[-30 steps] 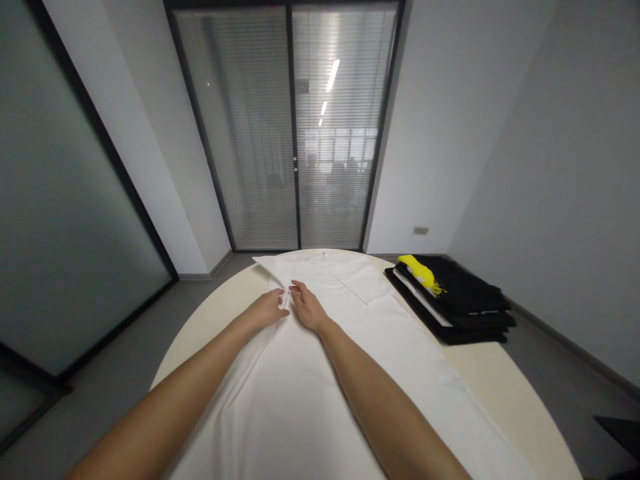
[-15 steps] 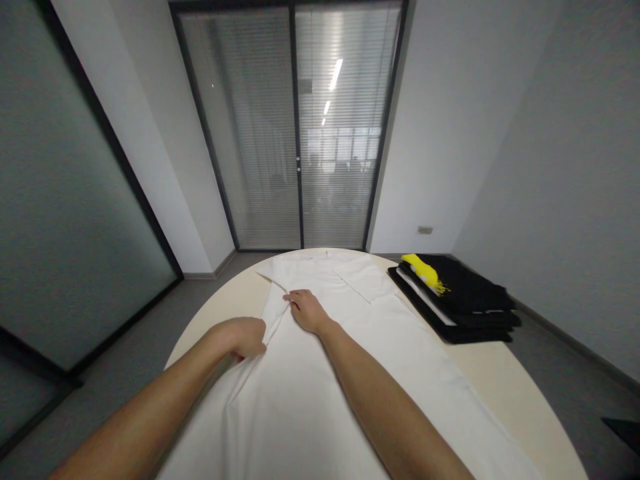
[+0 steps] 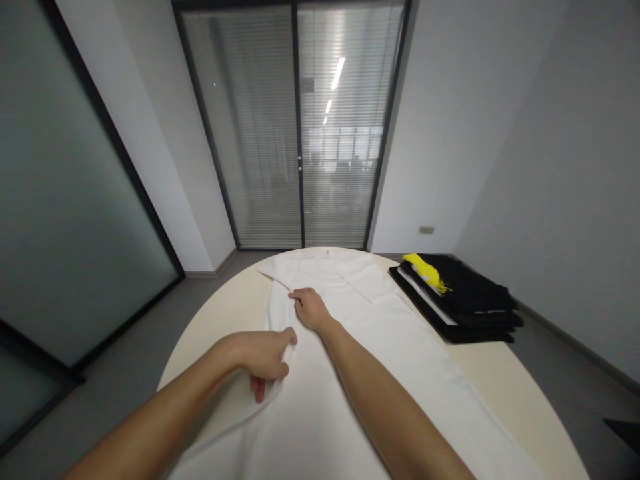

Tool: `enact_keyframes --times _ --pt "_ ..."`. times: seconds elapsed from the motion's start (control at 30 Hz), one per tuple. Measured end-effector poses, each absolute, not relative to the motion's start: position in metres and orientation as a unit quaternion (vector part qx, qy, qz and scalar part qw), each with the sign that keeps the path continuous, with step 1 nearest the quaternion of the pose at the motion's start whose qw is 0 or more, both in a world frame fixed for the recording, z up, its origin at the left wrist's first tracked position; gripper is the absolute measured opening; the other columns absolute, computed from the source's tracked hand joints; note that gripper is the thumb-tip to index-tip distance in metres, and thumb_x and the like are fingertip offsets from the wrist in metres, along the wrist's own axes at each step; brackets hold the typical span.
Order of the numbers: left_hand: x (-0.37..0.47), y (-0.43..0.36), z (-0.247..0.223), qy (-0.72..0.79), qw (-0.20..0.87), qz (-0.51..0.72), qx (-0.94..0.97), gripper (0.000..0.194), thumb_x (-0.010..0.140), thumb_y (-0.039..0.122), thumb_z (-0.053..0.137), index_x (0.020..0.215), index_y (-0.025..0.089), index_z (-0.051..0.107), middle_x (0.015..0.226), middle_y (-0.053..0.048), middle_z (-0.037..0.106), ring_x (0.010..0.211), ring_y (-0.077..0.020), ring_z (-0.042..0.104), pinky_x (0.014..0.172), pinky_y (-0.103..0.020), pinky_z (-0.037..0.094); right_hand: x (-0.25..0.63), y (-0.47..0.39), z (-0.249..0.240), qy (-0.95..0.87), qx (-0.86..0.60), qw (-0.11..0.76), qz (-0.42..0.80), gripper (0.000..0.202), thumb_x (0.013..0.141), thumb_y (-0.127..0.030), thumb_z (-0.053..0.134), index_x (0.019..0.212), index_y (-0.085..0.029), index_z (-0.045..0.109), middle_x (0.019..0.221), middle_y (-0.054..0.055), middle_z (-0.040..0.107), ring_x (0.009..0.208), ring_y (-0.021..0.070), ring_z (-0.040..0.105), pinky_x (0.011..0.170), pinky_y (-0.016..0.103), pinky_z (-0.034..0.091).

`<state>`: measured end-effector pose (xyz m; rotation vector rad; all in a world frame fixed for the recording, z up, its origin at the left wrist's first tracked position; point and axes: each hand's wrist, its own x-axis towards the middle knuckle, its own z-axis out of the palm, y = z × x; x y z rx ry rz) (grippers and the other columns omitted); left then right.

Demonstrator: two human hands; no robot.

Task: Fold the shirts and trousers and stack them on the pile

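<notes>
A white cloth garment (image 3: 350,373) lies spread over the round table, with a short sleeve-like part near the far edge. My left hand (image 3: 270,357) is at the garment's left edge, its thumb and a finger closed on the fabric and other fingers showing beneath it. Farther up, my right hand (image 3: 310,308) rests on the cloth near a crease, fingertips bent onto the fabric; whether they pinch it is hard to tell.
On the right of the pale round table (image 3: 520,380) sits a stack of folded black clothes (image 3: 465,287) with a yellow print (image 3: 423,269). Beyond stand glass panels with blinds (image 3: 340,187) and a wall socket (image 3: 427,230).
My left hand has moved right and slightly nearer, bringing the garment's left edge inward. More tabletop shows at the left. My right hand has stayed nearly in place.
</notes>
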<state>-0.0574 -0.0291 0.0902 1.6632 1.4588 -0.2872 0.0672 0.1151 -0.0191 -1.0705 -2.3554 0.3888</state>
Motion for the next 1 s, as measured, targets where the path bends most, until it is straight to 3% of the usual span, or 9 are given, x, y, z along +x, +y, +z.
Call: enact_keyframes --times 0.1,0.27,0.4,0.53,0.7,0.77,0.87,1.0 --pt "-0.061 -0.029 0.084 0.563 0.449 -0.109 0.685 0.069 0.071 0.014 0.052 0.14 0.019 0.046 0.06 0.0 0.063 0.05 -0.0211 0.066 0.042 -0.024 0.05 0.069 0.113 -0.017 -0.867 -0.396 0.264 0.15 0.043 0.092 -0.013 0.04 0.122 -0.021 0.07 0.127 0.004 0.067 0.119 0.0203 0.055 0.108 0.033 0.038" --pt "-0.078 -0.029 0.078 0.534 0.41 -0.086 0.734 0.05 0.07 0.016 0.051 0.115 0.022 0.071 0.057 0.001 0.057 0.051 -0.0167 0.061 0.044 -0.021 0.045 0.074 0.108 -0.01 -0.882 -0.391 0.235 0.117 0.04 0.09 -0.014 0.046 0.119 -0.026 0.072 0.121 0.006 0.065 0.112 0.0227 0.054 0.1 0.034 0.041" --pt "-0.082 -0.035 0.074 0.523 0.436 -0.083 0.728 0.043 0.073 0.027 0.06 0.115 0.021 0.069 0.062 0.002 0.059 0.054 -0.0169 0.062 0.047 -0.022 0.045 0.076 0.106 -0.007 -0.897 -0.374 0.214 0.099 0.037 0.093 -0.018 0.047 0.121 -0.027 0.071 0.117 0.007 0.066 0.108 0.0233 0.054 0.096 0.035 0.041" --pt "-0.078 -0.039 0.073 0.529 0.378 -0.072 0.756 0.044 0.073 0.041 0.069 0.111 0.02 0.066 0.057 0.004 0.059 0.055 -0.0174 0.062 0.051 -0.022 0.042 0.074 0.106 -0.009 -0.893 -0.377 0.221 0.105 0.036 0.098 -0.022 0.043 0.123 -0.024 0.069 0.118 0.007 0.067 0.108 0.0224 0.055 0.095 0.034 0.042" --pt "-0.08 -0.025 0.068 0.557 0.355 -0.002 0.751 0.032 0.091 0.039 0.047 0.113 0.019 0.059 0.055 0.004 0.06 0.051 -0.0178 0.062 0.053 -0.025 0.044 0.068 0.107 -0.009 -0.883 -0.39 0.238 0.105 0.031 0.099 -0.03 0.046 0.117 -0.024 0.071 0.116 0.007 0.066 0.108 0.0224 0.056 0.094 0.034 0.041" --pt "-0.086 -0.01 0.056 0.588 0.258 0.073 0.763 0.028 0.094 0.034 0.041 0.111 0.019 0.058 0.066 0.0 0.066 0.058 -0.0186 0.064 0.06 -0.028 0.047 0.066 0.109 -0.006 -0.881 -0.399 0.229 0.108 0.03 0.097 -0.031 0.049 0.117 -0.026 0.071 0.118 0.007 0.066 0.11 0.023 0.055 0.094 0.035 0.041" --pt "-0.098 0.013 0.025 0.613 0.081 0.19 0.763 0.027 0.091 0.026 0.047 0.115 0.018 0.057 0.099 -0.009 0.07 0.092 -0.0228 0.066 0.084 -0.034 0.05 0.061 0.116 -0.001 -0.881 -0.413 0.2 0.112 0.032 0.095 -0.033 0.05 0.121 -0.03 0.069 0.122 0.006 0.064 0.113 0.0249 0.055 0.094 0.037 0.042" --pt "-0.11 0.032 -0.017 0.597 0.004 0.261 0.759 0.036 0.092 0.024 0.048 0.125 0.012 0.053 0.131 -0.017 0.06 0.122 -0.0266 0.056 0.109 -0.044 0.041 0.051 0.127 0.003 -0.887 -0.417 0.168 0.105 0.036 0.098 -0.037 0.045 0.126 -0.03 0.065 0.125 0.007 0.062 0.113 0.0255 0.054 0.094 0.039 0.042"
